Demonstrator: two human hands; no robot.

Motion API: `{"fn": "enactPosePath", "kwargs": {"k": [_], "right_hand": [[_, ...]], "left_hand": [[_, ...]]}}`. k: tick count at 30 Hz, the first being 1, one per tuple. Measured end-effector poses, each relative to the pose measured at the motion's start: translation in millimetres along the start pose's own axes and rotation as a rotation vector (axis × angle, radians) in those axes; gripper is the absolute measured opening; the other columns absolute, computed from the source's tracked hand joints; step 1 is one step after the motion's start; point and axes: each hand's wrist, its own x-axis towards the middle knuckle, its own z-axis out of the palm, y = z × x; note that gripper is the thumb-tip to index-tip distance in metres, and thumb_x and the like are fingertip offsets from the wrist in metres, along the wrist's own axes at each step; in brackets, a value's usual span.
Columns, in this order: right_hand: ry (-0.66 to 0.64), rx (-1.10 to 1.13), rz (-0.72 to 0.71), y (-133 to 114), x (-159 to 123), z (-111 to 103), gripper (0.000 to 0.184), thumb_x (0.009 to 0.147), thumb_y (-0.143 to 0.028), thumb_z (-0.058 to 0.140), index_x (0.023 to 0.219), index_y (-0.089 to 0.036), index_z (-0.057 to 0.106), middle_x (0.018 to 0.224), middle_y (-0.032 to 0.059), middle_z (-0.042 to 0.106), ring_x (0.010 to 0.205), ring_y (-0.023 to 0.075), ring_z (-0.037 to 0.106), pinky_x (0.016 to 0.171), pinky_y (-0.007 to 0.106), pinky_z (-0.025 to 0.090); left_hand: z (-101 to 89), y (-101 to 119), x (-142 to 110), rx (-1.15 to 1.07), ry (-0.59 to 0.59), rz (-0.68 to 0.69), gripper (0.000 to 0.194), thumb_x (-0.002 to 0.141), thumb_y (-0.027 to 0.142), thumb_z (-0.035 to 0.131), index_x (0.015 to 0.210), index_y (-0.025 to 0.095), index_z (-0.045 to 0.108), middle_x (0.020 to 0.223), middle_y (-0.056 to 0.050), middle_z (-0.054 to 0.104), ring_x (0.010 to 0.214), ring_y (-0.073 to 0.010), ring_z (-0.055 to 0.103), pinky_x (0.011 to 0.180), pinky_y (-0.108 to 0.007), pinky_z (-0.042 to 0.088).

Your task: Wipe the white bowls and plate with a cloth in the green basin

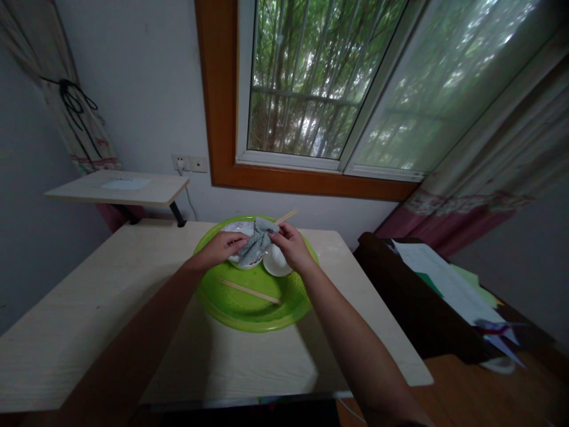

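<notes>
A grey cloth (256,242) is bunched between my two hands over a green plastic basin (255,325). My left hand (224,245) pinches the cloth's left side. At the upper right, my right hand (290,242) grips the other end of it. Light wooden chopsticks (287,217) stick out beyond the cloth by my right fingers; their other ends are hidden. Under the cloth sits a patterned white bowl (240,228), partly covered. A plain white bowl (276,263) lies beside it, below my right hand. More chopsticks (249,291) lie in the front of the basin.
The basin stands on a pale wooden table (111,296). A small raised shelf (120,188) with a paper on it is at the back left. To the right is a dark brown piece of furniture (400,290) bearing papers (440,284). A window (320,77) is behind.
</notes>
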Motion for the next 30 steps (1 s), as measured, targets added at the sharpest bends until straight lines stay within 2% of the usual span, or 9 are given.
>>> {"fn": "enactPosePath", "kwargs": {"k": [3,9,13,19,21,25,26,28,30], "right_hand": [[-0.002,-0.031,-0.036,-0.5,0.1,-0.5,0.028,0.074,-0.039,0.075,0.093,-0.022,0.065,0.091,0.0020,0.071,0.085,0.0194,0.065,0.083,0.034,0.053],[0.011,-0.025,-0.061,3.2,1.9,-3.5,0.029,0.074,-0.035,0.077,0.097,-0.021,0.067,0.096,0.0031,0.072,0.091,0.0210,0.066,0.087,0.035,0.052],[0.016,-0.110,-0.082,8.0,3.5,-6.2,0.028,0.076,-0.037,0.075,0.097,-0.020,0.069,0.098,0.0045,0.072,0.090,0.0212,0.066,0.089,0.036,0.052],[0.025,-0.146,-0.118,7.2,3.6,-6.8,0.029,0.078,-0.038,0.073,0.099,-0.019,0.069,0.103,0.0066,0.073,0.096,0.0220,0.067,0.092,0.037,0.053],[0.013,-0.131,-0.127,5.0,2.5,-5.4,0.029,0.077,-0.039,0.074,0.098,-0.019,0.069,0.106,0.0073,0.073,0.098,0.0222,0.067,0.094,0.038,0.052],[-0.014,-0.098,-0.135,1.0,-0.1,-2.5,0.029,0.076,-0.039,0.076,0.097,-0.020,0.068,0.106,0.0072,0.073,0.099,0.0220,0.067,0.094,0.038,0.052],[-0.015,-0.089,-0.131,0.1,-0.6,-2.2,0.029,0.075,-0.039,0.076,0.096,-0.020,0.068,0.105,0.0070,0.073,0.098,0.0220,0.068,0.093,0.038,0.052],[-0.008,-0.072,-0.119,-1.2,-1.3,-2.2,0.029,0.074,-0.037,0.078,0.096,-0.020,0.068,0.104,0.0065,0.073,0.097,0.0219,0.068,0.093,0.038,0.053],[0.003,-0.058,-0.098,-1.4,-1.4,-2.5,0.030,0.074,-0.036,0.077,0.097,-0.020,0.068,0.102,0.0054,0.074,0.094,0.0213,0.068,0.091,0.037,0.053]], "left_hand": [[0.2,-1.6,1.6,-0.041,0.006,-0.064,0.041,0.094,0.048,0.052,0.098,0.014,0.076,0.089,-0.006,0.075,0.076,-0.0191,0.067,0.066,-0.028,0.054],[-1.9,-12.3,7.4,0.079,0.217,0.090,0.025,0.091,0.042,0.064,0.096,0.021,0.076,0.100,-0.007,0.075,0.096,-0.0211,0.067,0.089,-0.034,0.051],[-4.6,-14.2,5.6,0.098,0.304,0.145,0.020,0.089,0.038,0.068,0.093,0.020,0.075,0.098,-0.008,0.072,0.096,-0.0216,0.066,0.090,-0.036,0.050],[-9.8,-0.2,-0.6,0.080,0.135,0.235,0.033,0.096,0.035,0.054,0.075,0.019,0.074,0.106,-0.009,0.067,0.108,-0.0233,0.062,0.099,-0.039,0.047],[-9.3,-0.5,0.0,0.095,0.151,0.206,0.038,0.098,0.032,0.048,0.072,0.019,0.072,0.108,-0.009,0.066,0.109,-0.0234,0.061,0.101,-0.041,0.046],[-4.2,-11.3,4.6,0.093,0.323,0.165,0.011,0.088,0.027,0.061,0.090,0.019,0.069,0.111,-0.009,0.064,0.110,-0.0227,0.060,0.099,-0.041,0.049],[-2.6,-14.2,5.8,0.077,0.330,0.149,0.015,0.086,0.026,0.064,0.099,0.019,0.068,0.113,-0.009,0.064,0.110,-0.0223,0.061,0.097,-0.040,0.050],[-0.1,-18.0,7.7,0.047,0.272,0.102,0.028,0.084,0.023,0.063,0.111,0.020,0.066,0.118,-0.009,0.065,0.109,-0.0216,0.062,0.094,-0.038,0.052],[0.6,-18.5,8.9,0.048,0.157,0.073,0.026,0.086,0.023,0.059,0.109,0.020,0.069,0.114,-0.009,0.069,0.103,-0.0214,0.065,0.091,-0.037,0.052]]}}
